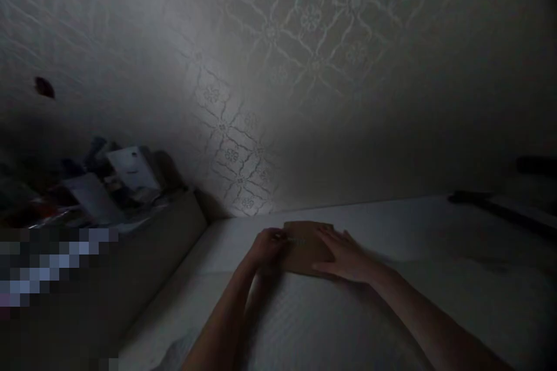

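Note:
A flat brown rectangular thing (307, 255), like a kraft-covered notebook or a piece of cardboard, lies on the white bedding in front of me. Small pale marks show on its upper left, too blurred to read. My left hand (266, 248) is closed at its left edge, fingers curled and thumb side against it. Across its right part my right hand (346, 256) rests with fingers stretched out and apart, palm side down. Dim light hides the tips of the left fingers.
A patterned wall (313, 98) rises behind the white surface (391, 226). To the left, a cabinet (161, 261) bears a white box (133, 168) and jumbled items. At the far right lies a dark long object (496, 206). Part of the lower left is pixelated.

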`<action>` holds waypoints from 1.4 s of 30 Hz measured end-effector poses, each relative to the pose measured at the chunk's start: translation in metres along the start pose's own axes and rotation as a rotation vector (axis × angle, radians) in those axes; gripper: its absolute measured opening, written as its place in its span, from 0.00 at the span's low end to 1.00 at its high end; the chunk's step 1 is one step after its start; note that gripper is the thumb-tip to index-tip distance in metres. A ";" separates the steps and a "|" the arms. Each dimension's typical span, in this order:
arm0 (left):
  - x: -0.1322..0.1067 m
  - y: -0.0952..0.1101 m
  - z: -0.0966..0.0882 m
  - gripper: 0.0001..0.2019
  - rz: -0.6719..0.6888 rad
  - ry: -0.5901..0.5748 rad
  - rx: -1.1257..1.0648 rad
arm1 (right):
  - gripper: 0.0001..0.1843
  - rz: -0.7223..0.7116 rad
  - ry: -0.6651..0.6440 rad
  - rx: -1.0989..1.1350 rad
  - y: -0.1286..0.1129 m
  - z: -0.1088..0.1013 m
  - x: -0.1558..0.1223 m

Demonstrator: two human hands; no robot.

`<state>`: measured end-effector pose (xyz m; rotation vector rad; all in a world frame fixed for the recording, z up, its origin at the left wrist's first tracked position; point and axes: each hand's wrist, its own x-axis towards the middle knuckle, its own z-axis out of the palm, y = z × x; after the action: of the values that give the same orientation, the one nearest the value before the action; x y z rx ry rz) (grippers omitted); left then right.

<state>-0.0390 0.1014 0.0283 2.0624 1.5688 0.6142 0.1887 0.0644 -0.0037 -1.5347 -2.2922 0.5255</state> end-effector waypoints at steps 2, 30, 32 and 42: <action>-0.002 0.003 0.000 0.15 -0.021 0.028 0.071 | 0.49 -0.003 -0.010 0.010 -0.001 -0.001 -0.001; -0.005 -0.035 -0.015 0.15 -0.453 0.398 0.326 | 0.47 -0.003 0.003 -0.004 0.002 -0.002 -0.005; -0.004 -0.030 -0.015 0.16 -0.442 0.394 0.326 | 0.47 -0.007 0.002 -0.008 0.001 -0.002 -0.005; -0.005 0.010 -0.002 0.13 0.047 0.027 0.132 | 0.47 -0.023 -0.007 -0.008 0.000 -0.002 -0.005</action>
<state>-0.0338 0.0947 0.0363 2.2016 1.6200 0.5707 0.1916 0.0602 -0.0021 -1.5101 -2.3176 0.5172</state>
